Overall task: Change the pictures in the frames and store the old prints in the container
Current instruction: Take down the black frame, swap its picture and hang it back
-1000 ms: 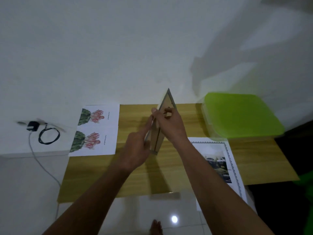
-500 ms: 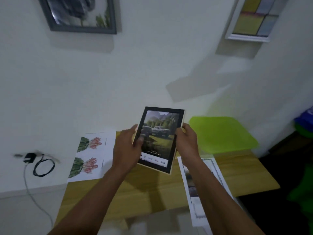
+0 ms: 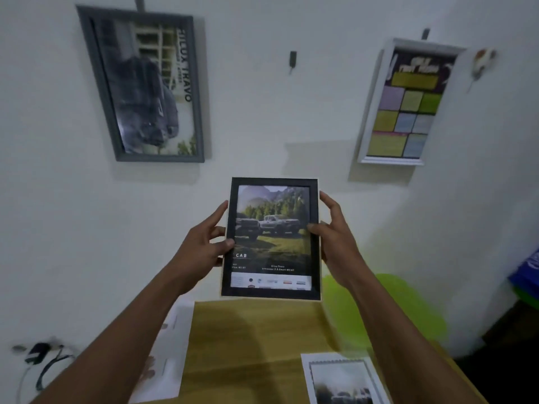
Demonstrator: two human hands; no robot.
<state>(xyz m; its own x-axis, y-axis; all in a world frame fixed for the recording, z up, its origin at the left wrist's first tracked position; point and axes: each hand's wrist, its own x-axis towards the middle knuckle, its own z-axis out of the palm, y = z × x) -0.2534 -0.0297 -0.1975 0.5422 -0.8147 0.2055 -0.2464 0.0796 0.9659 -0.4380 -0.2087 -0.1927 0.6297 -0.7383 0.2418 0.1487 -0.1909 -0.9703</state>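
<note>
Black frame [image 3: 271, 239], upright, gripped at both side edges by left hand [image 3: 201, 252] and right hand [image 3: 335, 246]. Possibly its mount, a wall hook [image 3: 292, 59] sits well above.

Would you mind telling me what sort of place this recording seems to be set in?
Probably a room in a home or small office: a plain white wall carries a grey-framed truck poster and a white-framed chart of coloured blocks, above a light wooden table with loose paper prints.
</note>
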